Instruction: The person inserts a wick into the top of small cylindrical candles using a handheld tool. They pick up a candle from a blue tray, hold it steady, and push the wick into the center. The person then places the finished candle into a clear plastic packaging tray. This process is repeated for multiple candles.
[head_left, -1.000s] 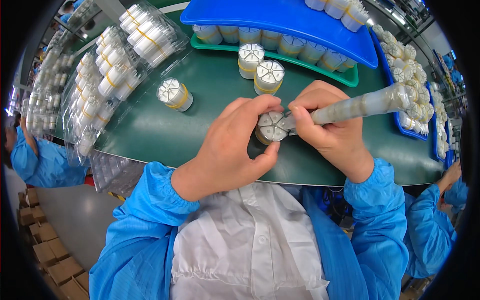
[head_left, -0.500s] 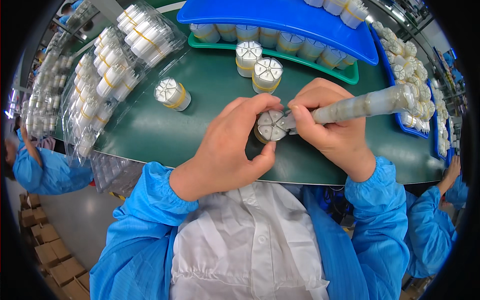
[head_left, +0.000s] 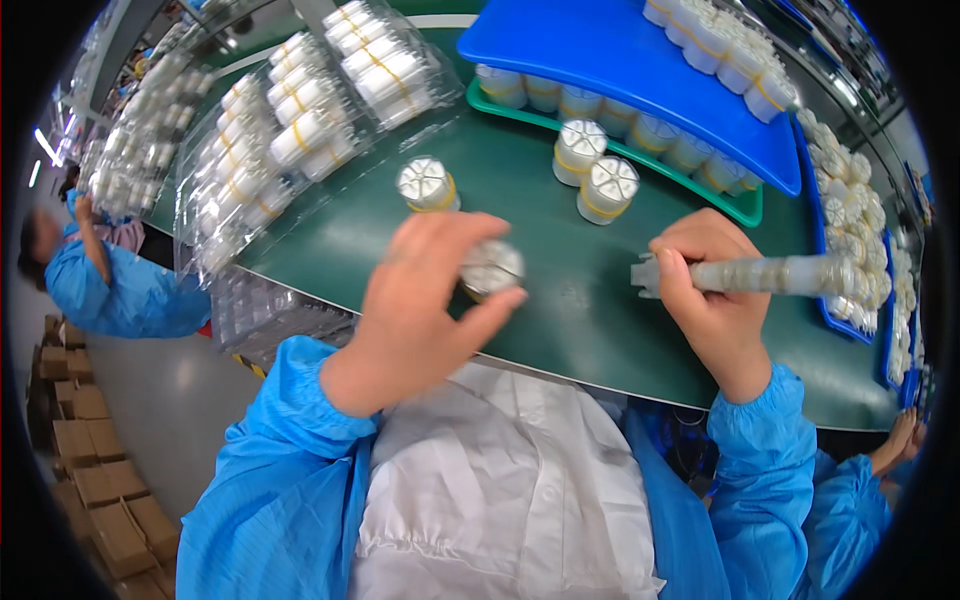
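Note:
My left hand (head_left: 415, 300), smeared by motion, curls its thumb and fingers round a cylinder of white wedge-shaped pieces (head_left: 493, 268). The cylinder stands upright near the table's front edge, its segmented top showing. Off to the right, my right hand (head_left: 715, 300) grips a long translucent stick (head_left: 770, 276) that looks like nested plastic pieces. The stick's pronged end (head_left: 645, 275) points left, apart from the cylinder. Farther back stand similar cylinders with yellow bands: one on the left (head_left: 428, 186) and two side by side, a nearer one (head_left: 607, 190) and a farther one (head_left: 579, 152).
A blue tray (head_left: 600, 50) overlaps a green tray (head_left: 745, 208) of banded cylinders at the back. Clear plastic packs (head_left: 300, 130) of white pieces lie on the left of the green table (head_left: 560, 320). Blue bins (head_left: 812, 240) of white parts line the right. Co-workers sit on both sides.
My right hand has drawn the stick back to the right, off the cylinder's top. My left hand has moved left with the cylinder. The whole view has shifted too.

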